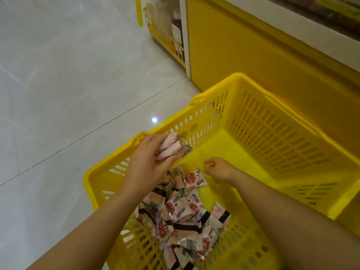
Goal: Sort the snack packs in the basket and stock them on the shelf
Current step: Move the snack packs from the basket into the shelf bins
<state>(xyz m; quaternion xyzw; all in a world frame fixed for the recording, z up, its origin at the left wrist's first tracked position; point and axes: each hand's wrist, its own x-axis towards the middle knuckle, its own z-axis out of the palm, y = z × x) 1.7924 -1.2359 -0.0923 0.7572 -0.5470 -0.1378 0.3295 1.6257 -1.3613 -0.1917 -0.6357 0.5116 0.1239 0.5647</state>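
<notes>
Yellow basket (272,133) on pale floor tiles (68,84), pushed against the yellow shelf unit (253,45) at the far right. A second basket (165,39) stands further off along the same unit.

- Left hand (148,158): over the basket's left rim, fingers curled round a bundle of packs (168,147), pink and white. Their long axes run near-left to far-right, free ends pointing into the basket.
- Right hand (218,170): low inside the basket, fingers loosely curled. Its thumb is beside a corner of one loose pack (194,179); cannot tell whether it pinches the pack or only sits next to it.
- Pile of packs (185,221): heaped in the basket's near-left part, in a strip from under the hands back toward the person. The far-right part of the basket floor is bare.

Key relation: the loose pack lies just left of the right hand and slightly nearer, at the far tip of the pile and between the two hands. The right hand is plainly closer to it. My guess is that it takes that pack and passes it left to the bundle, a short sideways move. Nothing is on the shelf yet that I can see.
</notes>
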